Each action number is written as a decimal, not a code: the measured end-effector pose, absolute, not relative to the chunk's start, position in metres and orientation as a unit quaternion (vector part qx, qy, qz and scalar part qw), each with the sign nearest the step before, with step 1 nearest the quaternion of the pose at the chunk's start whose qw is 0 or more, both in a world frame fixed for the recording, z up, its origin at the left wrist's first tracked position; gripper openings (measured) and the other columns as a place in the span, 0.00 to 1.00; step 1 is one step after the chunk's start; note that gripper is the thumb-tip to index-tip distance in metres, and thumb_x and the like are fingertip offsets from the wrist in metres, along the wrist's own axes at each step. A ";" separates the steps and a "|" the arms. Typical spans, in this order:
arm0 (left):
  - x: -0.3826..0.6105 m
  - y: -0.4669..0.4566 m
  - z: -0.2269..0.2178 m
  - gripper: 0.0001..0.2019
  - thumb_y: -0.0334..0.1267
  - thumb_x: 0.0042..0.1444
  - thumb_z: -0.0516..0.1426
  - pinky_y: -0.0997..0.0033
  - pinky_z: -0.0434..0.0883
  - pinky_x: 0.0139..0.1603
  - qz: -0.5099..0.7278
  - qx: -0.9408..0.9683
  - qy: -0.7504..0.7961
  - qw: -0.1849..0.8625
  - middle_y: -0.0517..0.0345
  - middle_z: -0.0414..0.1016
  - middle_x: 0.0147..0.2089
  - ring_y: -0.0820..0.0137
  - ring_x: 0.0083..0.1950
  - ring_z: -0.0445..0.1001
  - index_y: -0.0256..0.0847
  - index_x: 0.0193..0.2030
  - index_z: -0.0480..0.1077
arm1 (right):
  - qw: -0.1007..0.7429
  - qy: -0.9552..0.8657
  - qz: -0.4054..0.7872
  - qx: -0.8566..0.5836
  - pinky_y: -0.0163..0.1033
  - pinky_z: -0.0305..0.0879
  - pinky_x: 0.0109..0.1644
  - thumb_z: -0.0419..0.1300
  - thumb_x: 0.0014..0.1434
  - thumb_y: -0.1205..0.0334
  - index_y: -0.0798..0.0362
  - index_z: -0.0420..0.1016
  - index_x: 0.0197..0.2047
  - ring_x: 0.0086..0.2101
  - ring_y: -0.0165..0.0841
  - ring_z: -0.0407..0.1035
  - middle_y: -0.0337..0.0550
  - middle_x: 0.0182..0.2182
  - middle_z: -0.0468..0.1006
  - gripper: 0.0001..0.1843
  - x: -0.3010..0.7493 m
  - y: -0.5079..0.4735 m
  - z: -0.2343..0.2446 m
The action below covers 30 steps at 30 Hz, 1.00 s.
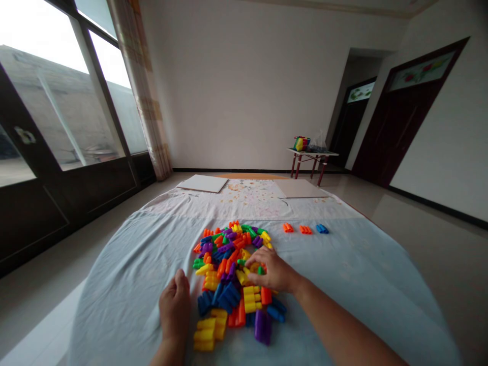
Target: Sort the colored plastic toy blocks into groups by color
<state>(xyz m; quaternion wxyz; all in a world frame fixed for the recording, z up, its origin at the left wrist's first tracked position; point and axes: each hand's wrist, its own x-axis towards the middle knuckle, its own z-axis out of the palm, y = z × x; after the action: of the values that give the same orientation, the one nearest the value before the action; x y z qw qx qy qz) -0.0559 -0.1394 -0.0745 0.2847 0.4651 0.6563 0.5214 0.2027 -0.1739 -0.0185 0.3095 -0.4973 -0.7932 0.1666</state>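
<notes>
A heap of colourful plastic building pieces point(229, 264) lies on a pale blue sheet point(343, 274) spread in front of me. My right hand point(271, 270) rests on the right side of the heap, fingers curled over the pieces; I cannot make out whether one is gripped. My left hand point(174, 304) lies on the sheet just left of the heap, fingers curled in a loose fist, holding nothing I can see. Two orange pieces point(288, 227) point(305, 229) and a blue piece point(322, 229) sit apart in a row, beyond and to the right of the heap.
Two white boards point(203, 183) point(301, 188) lie at the sheet's far end. A small red-legged table point(311, 155) with a colourful bag stands by the back wall. Large windows run along the left, dark doors along the right.
</notes>
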 end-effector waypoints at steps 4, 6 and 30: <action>-0.055 -0.140 -0.074 0.22 0.57 0.52 0.45 0.71 0.53 0.24 0.518 0.465 0.658 0.286 0.64 0.52 0.16 0.73 0.22 0.53 0.43 0.17 0.54 | 0.212 -0.839 0.181 -0.466 0.46 0.54 0.53 0.68 0.42 0.49 0.48 0.75 0.45 0.44 0.39 0.64 0.42 0.40 0.74 0.26 0.197 -0.194 -0.016; -0.056 -0.140 -0.073 0.22 0.57 0.52 0.45 0.71 0.54 0.24 0.516 0.469 0.659 0.283 0.64 0.53 0.16 0.73 0.22 0.54 0.42 0.17 0.55 | 0.180 -0.850 0.165 -0.466 0.47 0.52 0.54 0.67 0.44 0.48 0.47 0.73 0.49 0.45 0.40 0.63 0.42 0.42 0.73 0.28 0.198 -0.201 -0.017; -0.057 -0.141 -0.067 0.22 0.54 0.52 0.45 0.72 0.56 0.23 0.496 0.477 0.681 0.249 0.63 0.55 0.14 0.73 0.21 0.56 0.42 0.16 0.56 | 0.288 -0.774 0.073 -0.558 0.43 0.58 0.50 0.58 0.56 0.71 0.47 0.75 0.45 0.46 0.36 0.65 0.41 0.43 0.76 0.15 0.267 -0.201 -0.030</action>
<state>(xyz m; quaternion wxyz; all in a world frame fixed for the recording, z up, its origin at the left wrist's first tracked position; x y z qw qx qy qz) -0.0567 -0.1409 -0.0671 0.2490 0.4774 0.6813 0.4959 0.2672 -0.2008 -0.0297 0.2884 -0.5584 -0.7744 0.0730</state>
